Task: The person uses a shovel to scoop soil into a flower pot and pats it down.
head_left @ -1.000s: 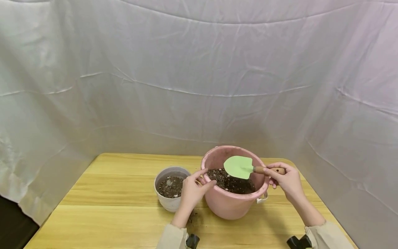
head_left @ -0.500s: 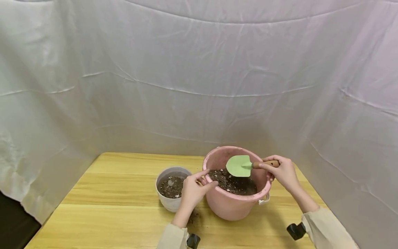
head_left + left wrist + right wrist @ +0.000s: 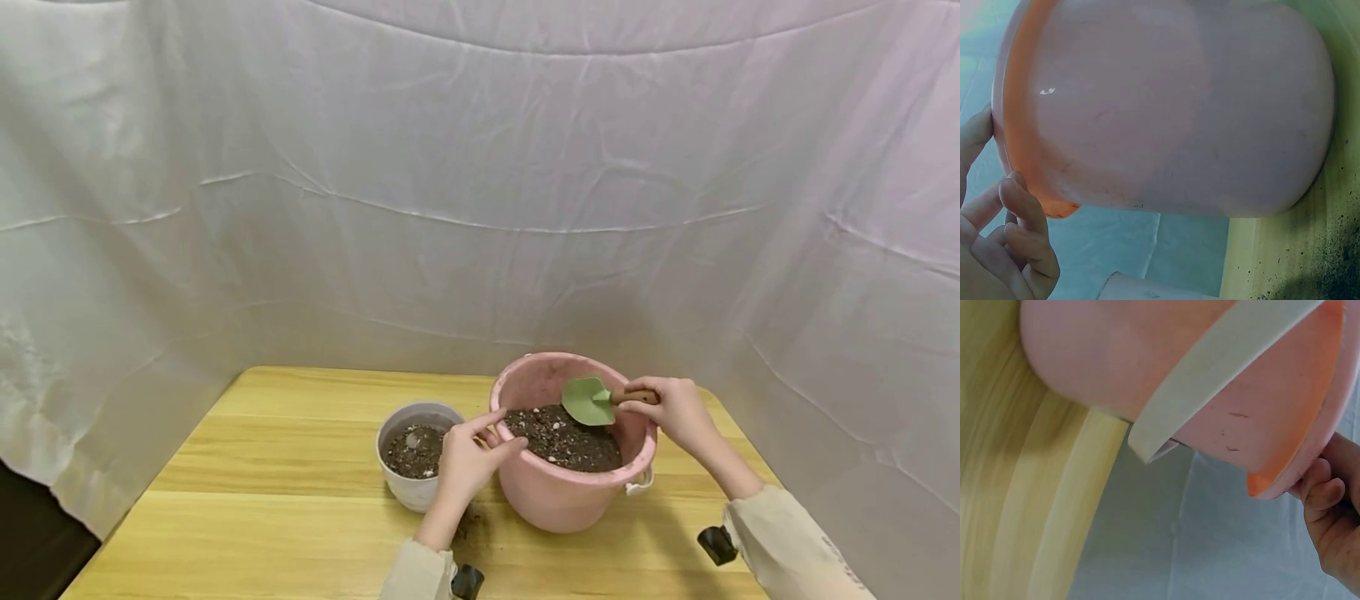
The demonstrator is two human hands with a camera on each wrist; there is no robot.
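Soil fills two containers at lower centre of the head view. Furthest left, one small white pot (image 3: 415,467) sits on the wooden table (image 3: 285,500), just beside one pink bucket (image 3: 572,492). Between them the left hand (image 3: 468,458) pinches the bucket's near rim with thumb and fingers, probably to steady it. Dark soil (image 3: 570,442) lies inside the bucket. Right of centre, one green trowel (image 3: 588,400) tilts blade-down just above the soil, likely angled for digging. Its wooden handle is held in the curled fingers of the right hand (image 3: 675,412). Some soil crumbs lie spilled on the table.
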